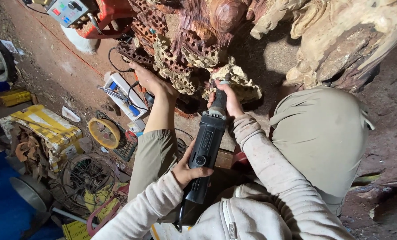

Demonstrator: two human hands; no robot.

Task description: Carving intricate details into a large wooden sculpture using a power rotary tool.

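While the right hand is clamping the nose of the black grinder against the honeycomb wood carving, the left hand is gripping its rear, best kept steady, pressing lightly.

The large carved reddish-brown wood sculpture runs off the far edge, so its full shape stays unseen. The working tip of the black handheld rotary grinder is hidden behind the right hand. The grinder's near end is tucked under the left hand and sleeve.
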